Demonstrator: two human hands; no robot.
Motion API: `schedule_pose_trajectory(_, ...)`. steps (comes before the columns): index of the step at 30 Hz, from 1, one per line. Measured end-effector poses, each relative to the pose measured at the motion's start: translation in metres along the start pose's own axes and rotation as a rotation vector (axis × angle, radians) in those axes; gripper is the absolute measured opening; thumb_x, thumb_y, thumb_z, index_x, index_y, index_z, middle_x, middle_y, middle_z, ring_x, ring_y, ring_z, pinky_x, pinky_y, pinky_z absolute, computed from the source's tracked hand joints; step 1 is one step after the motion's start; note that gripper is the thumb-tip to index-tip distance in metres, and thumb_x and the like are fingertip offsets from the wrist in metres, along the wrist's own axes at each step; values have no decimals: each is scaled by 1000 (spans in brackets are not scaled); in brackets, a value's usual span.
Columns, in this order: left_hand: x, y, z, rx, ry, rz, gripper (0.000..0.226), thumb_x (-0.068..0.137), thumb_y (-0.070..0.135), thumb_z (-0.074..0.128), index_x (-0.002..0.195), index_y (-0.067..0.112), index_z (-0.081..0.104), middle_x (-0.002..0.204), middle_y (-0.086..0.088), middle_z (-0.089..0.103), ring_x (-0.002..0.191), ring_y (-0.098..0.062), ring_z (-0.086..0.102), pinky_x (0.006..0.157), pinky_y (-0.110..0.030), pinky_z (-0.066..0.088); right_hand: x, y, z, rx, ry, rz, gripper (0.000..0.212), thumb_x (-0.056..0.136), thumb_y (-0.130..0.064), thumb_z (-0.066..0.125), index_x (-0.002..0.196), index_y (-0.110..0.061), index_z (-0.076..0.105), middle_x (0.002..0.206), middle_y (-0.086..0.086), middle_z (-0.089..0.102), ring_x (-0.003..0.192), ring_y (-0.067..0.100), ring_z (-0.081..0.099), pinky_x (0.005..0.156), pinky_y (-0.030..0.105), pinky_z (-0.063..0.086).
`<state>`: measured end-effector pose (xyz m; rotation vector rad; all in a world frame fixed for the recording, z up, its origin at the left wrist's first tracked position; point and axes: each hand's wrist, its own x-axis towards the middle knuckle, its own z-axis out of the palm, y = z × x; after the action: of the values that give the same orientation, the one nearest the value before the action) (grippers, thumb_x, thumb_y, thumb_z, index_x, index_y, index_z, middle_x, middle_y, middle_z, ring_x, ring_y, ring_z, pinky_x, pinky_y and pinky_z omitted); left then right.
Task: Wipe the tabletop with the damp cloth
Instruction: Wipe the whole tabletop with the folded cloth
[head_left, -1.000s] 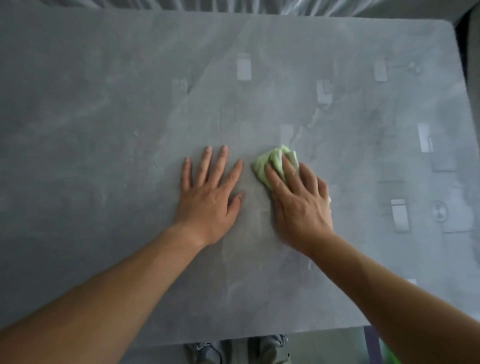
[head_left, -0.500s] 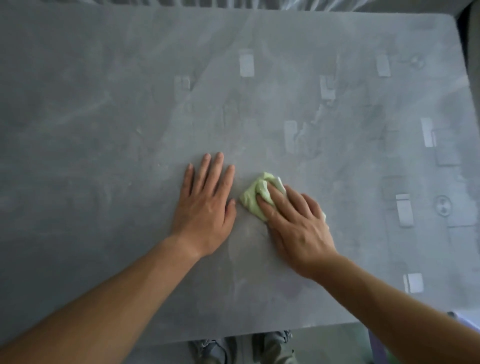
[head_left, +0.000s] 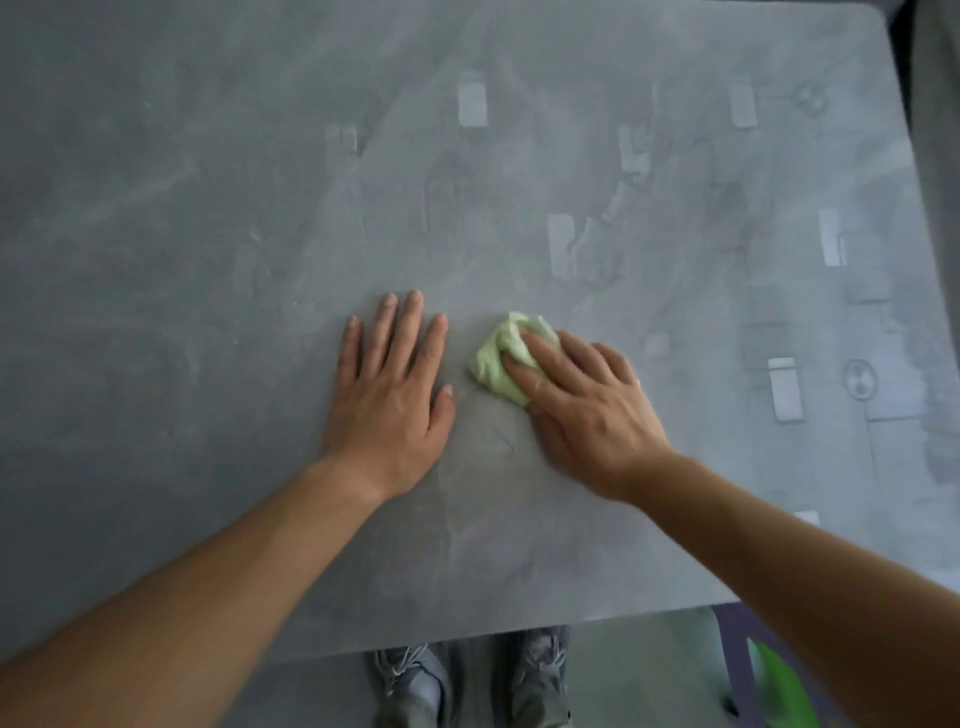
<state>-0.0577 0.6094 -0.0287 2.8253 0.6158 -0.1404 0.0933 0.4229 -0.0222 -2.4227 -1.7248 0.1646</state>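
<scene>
One counter (head_left: 208, 260) fills the view. Two hands on it, count them: left hand (head_left: 389, 395), right hand (head_left: 587, 415). One green cloth (head_left: 496, 361), just the one. Two grey shoes at six o'clock: left shoe (head_left: 410, 680), right shoe (head_left: 537, 670). Two circles on the surface: a round mark (head_left: 807, 96) at one o'clock, a second round mark (head_left: 860, 379) at three. One blurred green object (head_left: 779, 686) at five o'clock.

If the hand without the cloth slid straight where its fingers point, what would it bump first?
Probably nothing. The left hand lies flat, fingers pointing across the tabletop, and only bare grey surface with pale reflections shows ahead. The cloth sits to its right, under the right hand.
</scene>
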Motion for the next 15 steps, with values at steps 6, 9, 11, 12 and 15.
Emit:
schedule_pose_trajectory(6, -4, 11, 1, -40, 14, -60, 66, 92, 39, 30, 152, 12, 26, 163, -15, 11, 151, -31, 4, 120, -56, 3, 10, 7, -4, 38, 119, 331, 50, 100, -38, 40, 146, -23, 48, 158, 1, 38, 139, 31, 36, 109, 41, 27)
schedule_pose_trajectory(9, -16, 28, 4, -48, 25, -66, 64, 93, 37, 31, 151, 12, 29, 162, -19, 12, 151, -34, 7, 120, -57, 5, -41, -15, 1, 54, 93, 196, 47, 99, -32, 48, 145, -21, 51, 159, 2, 37, 140, 33, 37, 109, 42, 29)
schedule_pose_trajectory(11, -23, 37, 8, -46, 20, -71, 65, 92, 39, 32, 152, 13, 30, 162, -18, 12, 151, -34, 8, 120, -57, 6, -57, 0, 0, 34, 50, 99, 48, 96, -29, 51, 143, -22, 53, 158, 2, 39, 137, 35, 41, 108, 44, 32)
schedule_pose_trajectory(12, -25, 39, 10, -43, 23, -79, 65, 92, 40, 32, 152, 13, 30, 162, -18, 13, 150, -35, 8, 119, -57, 7, -54, 13, -2, 16, 48, 125, 50, 95, -30, 49, 144, -23, 52, 158, 2, 39, 136, 36, 42, 107, 44, 33)
schedule_pose_trajectory(15, -26, 40, 13, -24, 29, -93, 66, 91, 40, 32, 152, 14, 30, 162, -17, 14, 150, -35, 10, 119, -57, 7, -31, 46, -12, 19, 99, 410, 55, 94, -35, 38, 148, -26, 46, 159, 1, 37, 137, 33, 38, 107, 42, 29)
